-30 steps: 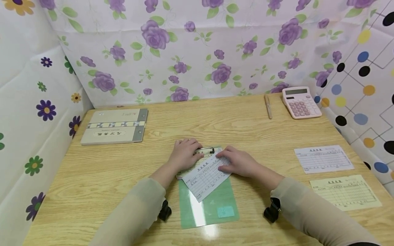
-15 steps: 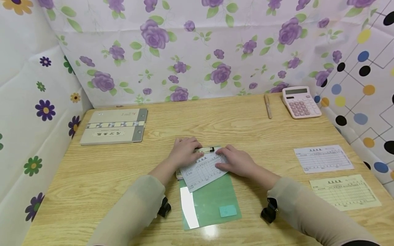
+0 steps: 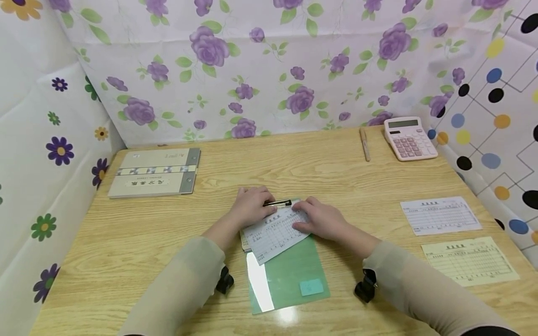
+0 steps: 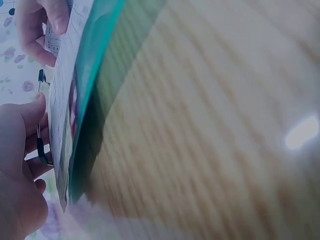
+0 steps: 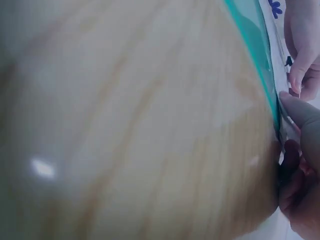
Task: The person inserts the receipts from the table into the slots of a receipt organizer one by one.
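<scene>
A translucent green clipboard (image 3: 290, 275) lies at the middle of the table with a metal clip (image 3: 278, 203) at its far end. My left hand (image 3: 251, 205) grips that clip; in the left wrist view the thumb (image 4: 36, 109) presses at its wire, fingers behind. A white printed slip (image 3: 273, 237) slants across the board, its upper edge close below the clip. My right hand (image 3: 320, 218) pinches the slip's right end, thumb on top. Under the slip, edges of other papers (image 3: 245, 242) show at the left. The left hand hides part of the clip.
A teal sticker (image 3: 311, 287) marks the board's near right corner. On the right lie a white slip (image 3: 440, 215) and a yellow slip (image 3: 470, 261). A pen (image 3: 364, 144) and pink calculator (image 3: 410, 139) are at the back right, a beige ledger (image 3: 153, 173) at the back left.
The white slip has turned flatter and shifted up-left toward the clip, carried by my right hand. The clip looks thinner and more raised than half a second ago. My left hand has stayed in place.
</scene>
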The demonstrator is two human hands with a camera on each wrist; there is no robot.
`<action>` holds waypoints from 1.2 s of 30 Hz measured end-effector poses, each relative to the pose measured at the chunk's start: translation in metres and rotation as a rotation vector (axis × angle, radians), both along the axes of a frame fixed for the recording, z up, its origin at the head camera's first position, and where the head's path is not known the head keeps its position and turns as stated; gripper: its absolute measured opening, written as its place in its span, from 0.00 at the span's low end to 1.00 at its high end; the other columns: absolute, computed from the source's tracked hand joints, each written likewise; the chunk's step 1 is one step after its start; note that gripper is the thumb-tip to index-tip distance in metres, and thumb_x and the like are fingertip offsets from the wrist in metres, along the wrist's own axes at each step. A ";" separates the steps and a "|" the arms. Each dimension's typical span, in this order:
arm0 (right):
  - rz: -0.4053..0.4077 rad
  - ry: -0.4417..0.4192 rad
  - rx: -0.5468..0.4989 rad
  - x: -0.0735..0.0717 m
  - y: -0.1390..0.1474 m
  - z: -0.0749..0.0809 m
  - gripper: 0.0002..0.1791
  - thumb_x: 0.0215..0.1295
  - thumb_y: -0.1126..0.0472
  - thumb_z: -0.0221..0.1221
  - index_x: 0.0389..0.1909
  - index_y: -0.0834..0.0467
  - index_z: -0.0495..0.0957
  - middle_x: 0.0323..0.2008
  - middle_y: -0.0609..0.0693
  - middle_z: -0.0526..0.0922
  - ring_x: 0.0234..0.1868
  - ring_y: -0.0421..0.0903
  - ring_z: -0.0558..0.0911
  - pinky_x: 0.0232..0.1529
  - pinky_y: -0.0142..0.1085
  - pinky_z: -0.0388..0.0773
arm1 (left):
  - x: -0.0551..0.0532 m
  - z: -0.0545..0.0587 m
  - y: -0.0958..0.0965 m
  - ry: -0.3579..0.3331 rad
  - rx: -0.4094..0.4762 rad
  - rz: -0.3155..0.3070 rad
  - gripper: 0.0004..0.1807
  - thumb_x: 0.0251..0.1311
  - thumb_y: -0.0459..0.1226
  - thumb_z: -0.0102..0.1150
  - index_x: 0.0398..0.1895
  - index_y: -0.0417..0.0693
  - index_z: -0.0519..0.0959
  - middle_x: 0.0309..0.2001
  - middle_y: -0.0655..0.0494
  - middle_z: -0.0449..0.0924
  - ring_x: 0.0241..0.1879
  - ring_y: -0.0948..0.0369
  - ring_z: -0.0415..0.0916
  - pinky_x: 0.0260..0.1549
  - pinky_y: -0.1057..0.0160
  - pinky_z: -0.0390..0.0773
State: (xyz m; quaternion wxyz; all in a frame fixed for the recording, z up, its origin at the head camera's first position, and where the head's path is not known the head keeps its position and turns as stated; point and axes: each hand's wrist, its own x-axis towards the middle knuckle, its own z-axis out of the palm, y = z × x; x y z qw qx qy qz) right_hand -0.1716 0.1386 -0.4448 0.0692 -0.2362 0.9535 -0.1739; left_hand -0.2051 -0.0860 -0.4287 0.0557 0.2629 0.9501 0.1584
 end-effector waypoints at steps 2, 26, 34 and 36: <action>-0.012 0.003 0.000 -0.001 -0.001 0.001 0.27 0.57 0.40 0.61 0.54 0.50 0.74 0.42 0.50 0.74 0.31 0.43 0.73 0.30 0.38 0.71 | 0.000 -0.001 0.000 0.010 0.000 0.000 0.14 0.60 0.50 0.58 0.43 0.55 0.81 0.43 0.61 0.77 0.46 0.58 0.73 0.44 0.53 0.58; -0.170 -0.039 0.064 -0.002 -0.010 0.001 0.38 0.54 0.32 0.57 0.63 0.47 0.69 0.43 0.54 0.75 0.28 0.48 0.73 0.22 0.40 0.68 | 0.004 -0.002 0.003 0.057 -0.028 -0.001 0.15 0.59 0.51 0.58 0.43 0.55 0.81 0.43 0.61 0.76 0.44 0.59 0.72 0.42 0.54 0.58; -0.186 -0.019 0.068 0.001 -0.013 0.002 0.38 0.54 0.31 0.56 0.62 0.47 0.70 0.43 0.54 0.75 0.26 0.48 0.73 0.21 0.40 0.68 | 0.004 -0.003 0.002 0.064 -0.046 0.004 0.15 0.59 0.52 0.58 0.44 0.56 0.80 0.43 0.63 0.76 0.45 0.60 0.71 0.42 0.55 0.58; -0.190 -0.019 0.077 0.002 -0.014 0.002 0.38 0.54 0.31 0.56 0.62 0.47 0.69 0.43 0.54 0.74 0.25 0.48 0.73 0.20 0.40 0.67 | 0.005 -0.004 0.002 0.071 -0.048 0.008 0.16 0.59 0.52 0.58 0.44 0.56 0.80 0.43 0.63 0.76 0.46 0.60 0.71 0.42 0.55 0.58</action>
